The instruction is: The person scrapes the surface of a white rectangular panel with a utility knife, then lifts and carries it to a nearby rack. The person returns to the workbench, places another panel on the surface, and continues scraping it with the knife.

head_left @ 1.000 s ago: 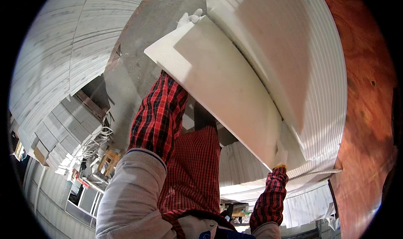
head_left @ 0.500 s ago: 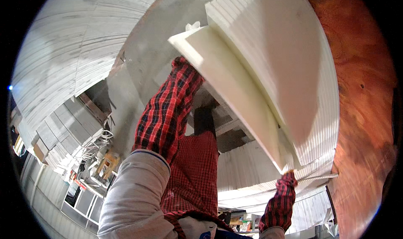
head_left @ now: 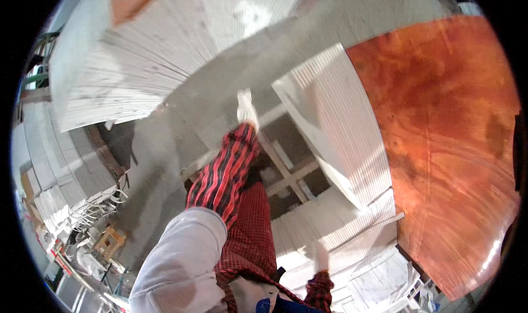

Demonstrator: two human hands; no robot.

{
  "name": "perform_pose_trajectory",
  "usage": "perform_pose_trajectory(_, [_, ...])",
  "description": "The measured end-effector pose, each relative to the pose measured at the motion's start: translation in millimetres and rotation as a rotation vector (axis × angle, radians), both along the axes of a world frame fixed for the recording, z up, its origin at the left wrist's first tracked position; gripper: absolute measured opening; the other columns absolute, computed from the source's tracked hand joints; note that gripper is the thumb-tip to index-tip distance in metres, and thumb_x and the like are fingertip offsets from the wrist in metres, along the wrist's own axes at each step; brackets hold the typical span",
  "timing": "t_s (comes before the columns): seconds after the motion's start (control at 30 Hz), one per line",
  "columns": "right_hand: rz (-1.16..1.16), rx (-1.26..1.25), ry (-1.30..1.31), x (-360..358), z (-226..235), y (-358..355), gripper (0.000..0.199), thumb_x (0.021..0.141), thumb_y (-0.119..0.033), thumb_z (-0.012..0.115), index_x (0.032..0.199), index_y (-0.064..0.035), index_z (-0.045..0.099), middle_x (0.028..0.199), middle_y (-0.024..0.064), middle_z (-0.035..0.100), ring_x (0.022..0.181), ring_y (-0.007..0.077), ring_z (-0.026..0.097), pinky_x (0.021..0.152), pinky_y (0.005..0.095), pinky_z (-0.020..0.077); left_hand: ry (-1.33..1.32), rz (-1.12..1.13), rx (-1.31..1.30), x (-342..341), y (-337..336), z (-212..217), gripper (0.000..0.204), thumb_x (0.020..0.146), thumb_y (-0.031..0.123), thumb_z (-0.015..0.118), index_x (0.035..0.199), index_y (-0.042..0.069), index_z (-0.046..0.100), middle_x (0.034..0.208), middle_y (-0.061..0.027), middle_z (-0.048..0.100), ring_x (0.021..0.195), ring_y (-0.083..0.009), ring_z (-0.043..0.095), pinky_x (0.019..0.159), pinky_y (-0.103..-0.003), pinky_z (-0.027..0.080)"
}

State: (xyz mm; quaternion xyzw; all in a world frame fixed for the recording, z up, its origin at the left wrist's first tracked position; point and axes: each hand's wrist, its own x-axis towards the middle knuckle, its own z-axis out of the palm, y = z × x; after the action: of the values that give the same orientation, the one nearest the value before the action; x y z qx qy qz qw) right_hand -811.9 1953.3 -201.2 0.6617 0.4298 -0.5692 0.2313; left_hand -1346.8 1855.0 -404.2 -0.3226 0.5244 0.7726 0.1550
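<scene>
My left hand (head_left: 245, 109), in a white glove with a red-and-black checked sleeve cover, reaches forward over the grey floor. Its fingers look stretched out and nothing shows in them. Close to its right stands a stack of long white boards (head_left: 344, 115) with many thin layered edges. My right hand (head_left: 321, 257), also white-gloved, is low in the view, over more pale stacked boards (head_left: 352, 230). Motion smears its fingers, so I cannot make out their shape or whether they hold anything.
A wooden frame (head_left: 291, 178) with cross bars lies below, between me and the stack. Along the right lies a large orange-brown sheet (head_left: 440, 148). More white board stacks (head_left: 148, 65) stand at the far left. Tangled white strapping (head_left: 102, 208) and a small wooden stool (head_left: 110, 242) are at left.
The long white board that both hands held is out of my left hand. My left hand has come free of the boards, and my right hand has moved left and nearer. The view has shifted.
</scene>
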Motion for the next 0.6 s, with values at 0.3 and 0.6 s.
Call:
perform_pose_trajectory(0.3, [1.162, 0.342, 0.370, -65, -62, -139, 0.028, 0.094, -0.025, 0.059, 0.109, -0.0013, 0.059, 0.087, 0.0126, 0.066, 0.079, 0.0259, 0.068, 0.064, 0.0390, 0.0533, -0.022, -0.662, -0.011, 149, -423, 30, 0.053, 0.107, 0.044, 0.033, 0.134, 0.006, 0.058, 0.132, -0.0073, 0.060, 0.120, -0.0215, 0.057, 0.100, -0.033, 0.044])
perform_pose_trajectory(0.6, [0.475, 0.253, 0.226, -179, 41, -302, 0.030, 0.098, -0.027, 0.051, 0.108, -0.0021, 0.063, 0.086, 0.0120, 0.068, 0.078, 0.0285, 0.068, 0.069, 0.0354, 0.0531, -0.359, -0.509, -0.235, 155, -692, 146, 0.075, 0.101, 0.061, 0.033, 0.154, 0.009, 0.037, 0.162, -0.0113, 0.031, 0.152, -0.0259, 0.023, 0.122, -0.044, 0.009])
